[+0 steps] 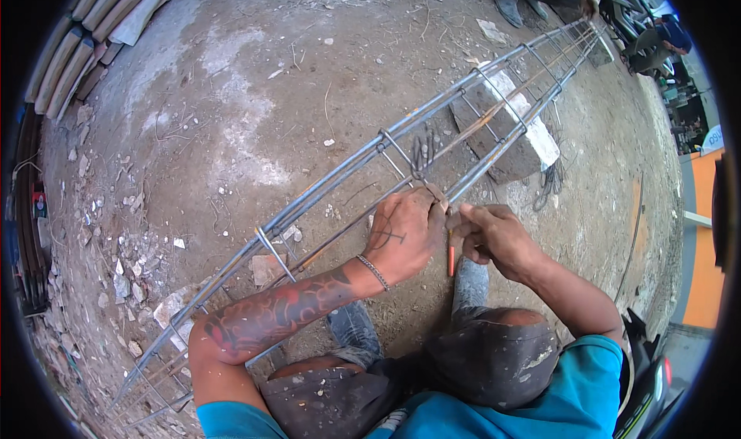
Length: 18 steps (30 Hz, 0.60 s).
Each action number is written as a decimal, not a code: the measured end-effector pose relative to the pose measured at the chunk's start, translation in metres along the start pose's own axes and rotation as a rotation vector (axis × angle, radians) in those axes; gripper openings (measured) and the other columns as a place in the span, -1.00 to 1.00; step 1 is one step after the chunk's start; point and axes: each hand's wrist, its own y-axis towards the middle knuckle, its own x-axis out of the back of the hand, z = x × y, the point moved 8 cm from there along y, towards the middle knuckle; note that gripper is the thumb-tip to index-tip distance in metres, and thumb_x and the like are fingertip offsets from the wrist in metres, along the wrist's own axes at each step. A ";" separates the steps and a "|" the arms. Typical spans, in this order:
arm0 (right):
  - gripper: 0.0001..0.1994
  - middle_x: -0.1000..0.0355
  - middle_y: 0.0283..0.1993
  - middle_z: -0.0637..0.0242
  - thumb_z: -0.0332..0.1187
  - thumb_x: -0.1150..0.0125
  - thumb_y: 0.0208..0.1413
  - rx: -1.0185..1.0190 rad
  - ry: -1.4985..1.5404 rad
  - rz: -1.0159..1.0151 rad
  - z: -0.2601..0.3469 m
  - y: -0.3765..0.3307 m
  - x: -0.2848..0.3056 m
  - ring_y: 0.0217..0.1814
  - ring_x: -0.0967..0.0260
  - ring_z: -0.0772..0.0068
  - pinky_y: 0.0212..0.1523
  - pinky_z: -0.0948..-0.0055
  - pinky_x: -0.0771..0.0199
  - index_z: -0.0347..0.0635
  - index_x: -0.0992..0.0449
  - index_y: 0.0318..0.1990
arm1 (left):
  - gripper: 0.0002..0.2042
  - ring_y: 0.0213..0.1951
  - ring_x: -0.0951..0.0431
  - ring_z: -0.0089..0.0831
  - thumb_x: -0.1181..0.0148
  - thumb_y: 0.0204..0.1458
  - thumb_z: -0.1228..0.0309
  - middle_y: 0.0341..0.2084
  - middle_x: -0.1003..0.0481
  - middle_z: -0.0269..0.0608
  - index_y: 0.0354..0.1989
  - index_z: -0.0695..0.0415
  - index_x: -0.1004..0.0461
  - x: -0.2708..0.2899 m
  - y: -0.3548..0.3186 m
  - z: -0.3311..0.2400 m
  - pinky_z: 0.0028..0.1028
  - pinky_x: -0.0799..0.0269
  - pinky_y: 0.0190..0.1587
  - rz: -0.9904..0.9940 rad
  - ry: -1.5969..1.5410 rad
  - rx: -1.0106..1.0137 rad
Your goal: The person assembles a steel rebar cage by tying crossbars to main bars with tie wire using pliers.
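Note:
A long cage of steel reinforcing bars point(309, 192) with square stirrups runs diagonally from near left to far right. My left hand point(409, 227) is closed at the cage's near side, beside a stirrup; what its fingers hold is hidden. Just right of it, my right hand point(498, 242) has its fingertips pinched at the near bar. From those fingertips hangs an orange-handled tool point(451, 258), its head concealed between both hands. A bundle of thin dark tie wire point(421, 153) hangs on the cage just beyond my left hand.
A concrete block point(505, 157) with a white top lies under the cage. Loose wire point(549, 186) lies beside it. Another person's hand point(590, 7) is at the cage's far end. Stacked long pieces point(73, 69) stand far left; rubble point(127, 285) litters the ground.

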 end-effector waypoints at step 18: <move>-0.74 -0.46 -0.55 0.29 -0.31 -0.05 0.11 0.355 -0.218 -0.098 0.018 0.009 0.000 -0.65 -0.30 0.60 -0.66 0.58 -0.28 -0.39 -0.51 -0.42 | -0.82 -0.47 -0.46 -0.02 0.01 0.05 0.44 -0.60 -0.44 0.04 -0.46 0.30 -0.46 -0.003 -0.003 -0.001 -0.24 -0.31 -0.41 0.033 0.016 0.026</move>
